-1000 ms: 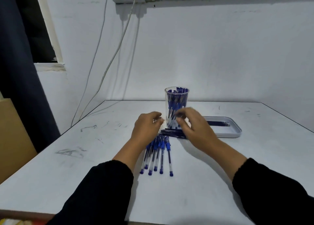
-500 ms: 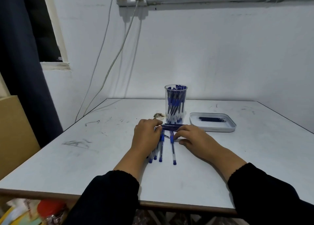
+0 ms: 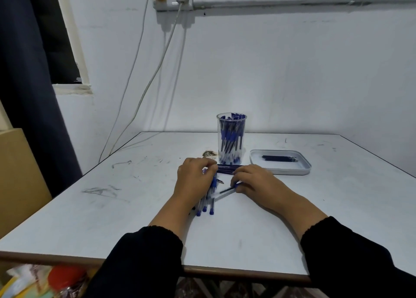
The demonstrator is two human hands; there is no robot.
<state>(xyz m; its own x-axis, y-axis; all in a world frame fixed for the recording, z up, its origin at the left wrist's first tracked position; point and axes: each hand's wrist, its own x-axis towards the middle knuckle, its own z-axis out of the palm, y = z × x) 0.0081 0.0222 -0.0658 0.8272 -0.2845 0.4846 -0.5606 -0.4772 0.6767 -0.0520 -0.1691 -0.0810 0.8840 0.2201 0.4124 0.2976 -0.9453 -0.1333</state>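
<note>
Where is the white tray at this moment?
In the head view, the white tray lies on the right half of the table, just right of the clear cup of pens and beyond the right hand.

The cup of pens (image 3: 231, 140) stands behind the loose pens (image 3: 205, 205), tray (image 3: 281, 172) to its right.

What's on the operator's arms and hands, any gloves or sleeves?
Long black sleeves on both arms: the left sleeve and the right sleeve end short of the wrists in slightly wavy cuffs. The left hand and right hand are bare: no gloves, and no ring or watch shows.
</note>
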